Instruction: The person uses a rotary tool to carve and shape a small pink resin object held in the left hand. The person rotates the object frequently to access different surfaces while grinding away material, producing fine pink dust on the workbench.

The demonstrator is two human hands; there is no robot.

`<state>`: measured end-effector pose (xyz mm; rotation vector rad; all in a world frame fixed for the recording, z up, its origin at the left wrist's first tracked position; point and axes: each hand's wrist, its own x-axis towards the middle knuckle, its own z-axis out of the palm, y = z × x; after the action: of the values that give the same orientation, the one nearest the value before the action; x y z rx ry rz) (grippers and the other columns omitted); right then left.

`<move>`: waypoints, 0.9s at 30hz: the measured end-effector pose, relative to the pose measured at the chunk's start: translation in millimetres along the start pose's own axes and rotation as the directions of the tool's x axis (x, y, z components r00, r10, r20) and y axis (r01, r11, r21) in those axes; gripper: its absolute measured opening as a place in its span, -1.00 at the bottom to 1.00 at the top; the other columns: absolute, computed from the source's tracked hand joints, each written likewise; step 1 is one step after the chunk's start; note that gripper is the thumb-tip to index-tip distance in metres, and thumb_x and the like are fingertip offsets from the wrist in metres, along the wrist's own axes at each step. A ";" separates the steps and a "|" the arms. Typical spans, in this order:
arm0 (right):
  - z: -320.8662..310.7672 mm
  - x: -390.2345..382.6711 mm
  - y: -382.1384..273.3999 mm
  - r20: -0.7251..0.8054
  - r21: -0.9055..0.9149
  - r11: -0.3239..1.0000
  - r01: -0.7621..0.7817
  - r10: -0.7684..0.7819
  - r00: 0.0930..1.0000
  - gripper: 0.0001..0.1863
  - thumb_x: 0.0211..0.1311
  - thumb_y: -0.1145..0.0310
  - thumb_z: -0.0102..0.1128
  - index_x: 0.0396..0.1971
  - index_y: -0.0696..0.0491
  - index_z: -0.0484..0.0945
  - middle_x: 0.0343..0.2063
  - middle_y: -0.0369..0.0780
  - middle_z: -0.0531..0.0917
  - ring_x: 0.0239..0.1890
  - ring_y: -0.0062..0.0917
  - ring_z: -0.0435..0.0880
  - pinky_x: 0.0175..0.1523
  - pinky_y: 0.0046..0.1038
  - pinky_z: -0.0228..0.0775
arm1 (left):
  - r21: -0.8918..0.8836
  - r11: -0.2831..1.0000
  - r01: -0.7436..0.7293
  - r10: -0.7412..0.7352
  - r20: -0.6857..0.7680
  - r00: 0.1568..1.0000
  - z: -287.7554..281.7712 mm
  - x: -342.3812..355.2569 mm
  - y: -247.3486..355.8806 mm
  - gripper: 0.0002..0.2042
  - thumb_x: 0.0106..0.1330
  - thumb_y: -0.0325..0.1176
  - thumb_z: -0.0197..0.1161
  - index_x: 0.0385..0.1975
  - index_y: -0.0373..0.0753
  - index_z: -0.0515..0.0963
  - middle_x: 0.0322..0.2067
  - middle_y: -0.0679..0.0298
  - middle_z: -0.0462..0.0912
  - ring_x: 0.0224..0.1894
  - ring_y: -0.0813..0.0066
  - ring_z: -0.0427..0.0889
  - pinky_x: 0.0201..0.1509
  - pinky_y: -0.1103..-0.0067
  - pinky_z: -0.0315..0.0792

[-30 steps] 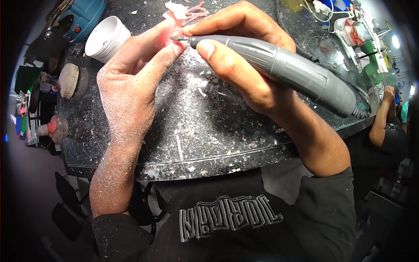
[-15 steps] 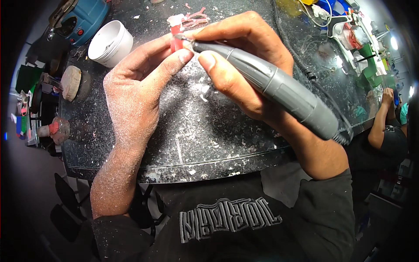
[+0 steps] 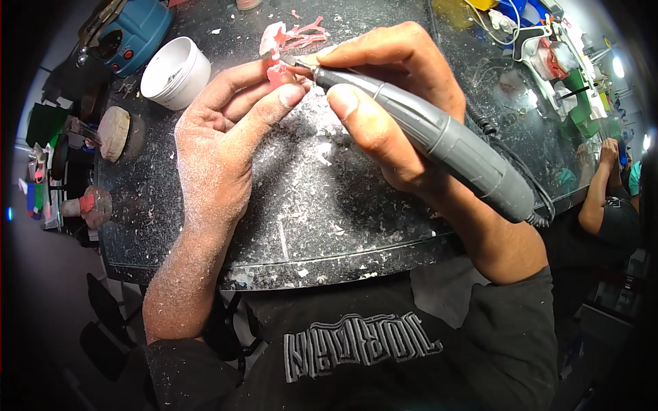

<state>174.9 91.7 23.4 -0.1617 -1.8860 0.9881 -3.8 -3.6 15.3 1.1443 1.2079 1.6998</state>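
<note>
My left hand (image 3: 223,140), dusted with white powder, pinches a small pink denture-like piece (image 3: 278,72) between thumb and fingers. Its paler upper part (image 3: 273,40) sticks up beyond the fingertips; the fingers hide some of it. In my right hand (image 3: 391,109) is a grey rotary handpiece (image 3: 439,130), gripped like a pen. Its thin metal bur (image 3: 296,63) points left and lies at the pink piece; whether it touches cannot be made out. Just behind, branching pink strips (image 3: 305,35) lie on the dark tabletop.
White shavings cover the black table (image 3: 329,226). At the left stand a white tub (image 3: 177,74), a blue machine (image 3: 133,34) and a round pale block (image 3: 114,133). A coiled cord (image 3: 541,209) trails from the handpiece. Another person's arm (image 3: 603,171) shows at far right.
My left hand has shifted slightly right and turned the pink piece, showing another side of it. The handpiece has moved a little right and down with my right hand.
</note>
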 end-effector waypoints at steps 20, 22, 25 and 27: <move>8.0 -0.5 13.6 -0.002 0.050 0.989 0.139 -0.139 0.990 -0.66 0.35 0.52 0.35 0.06 0.24 0.52 -0.06 -0.04 0.71 0.04 -0.40 0.74 0.19 -0.35 0.62 | -0.035 0.999 0.030 -0.031 -0.015 0.999 -3.6 -1.4 0.7 -0.77 0.36 -0.59 0.39 -0.04 -0.41 0.56 -0.11 0.12 0.76 0.00 0.46 0.77 0.15 0.60 0.62; 7.3 1.7 14.0 -0.037 0.048 0.992 0.118 -0.116 0.993 -0.64 0.36 0.51 0.37 0.09 0.21 0.53 -0.06 -0.07 0.70 0.03 -0.44 0.74 0.18 -0.39 0.61 | 0.021 0.998 0.053 -0.052 -0.040 0.998 2.4 -1.8 3.7 -0.78 0.35 -0.60 0.39 -0.06 -0.40 0.56 -0.12 0.13 0.76 0.00 0.46 0.76 0.15 0.60 0.62; 10.7 0.9 15.6 -0.019 -0.068 0.993 0.101 -0.103 0.994 -0.57 0.28 0.55 0.45 0.12 0.16 0.56 -0.04 -0.15 0.70 0.02 -0.50 0.72 0.16 -0.47 0.59 | 0.121 0.991 0.048 -0.044 -0.035 0.998 7.5 -5.1 6.3 -0.77 0.33 -0.64 0.39 -0.07 -0.37 0.57 -0.10 0.14 0.76 0.01 0.47 0.76 0.16 0.58 0.62; 12.3 -1.4 16.9 0.006 -0.085 0.995 0.058 -0.058 0.998 -0.55 0.21 0.58 0.50 0.10 0.16 0.59 -0.06 -0.21 0.70 -0.05 -0.59 0.70 0.09 -0.54 0.58 | 0.205 0.978 -0.034 0.025 0.045 0.999 6.8 -9.7 3.3 -0.75 0.29 -0.63 0.42 -0.08 -0.34 0.59 -0.08 0.17 0.76 0.03 0.48 0.75 0.16 0.55 0.62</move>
<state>161.0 95.3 8.2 -0.1547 -1.9258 0.8701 5.5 -11.4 17.1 1.3208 1.3709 1.5915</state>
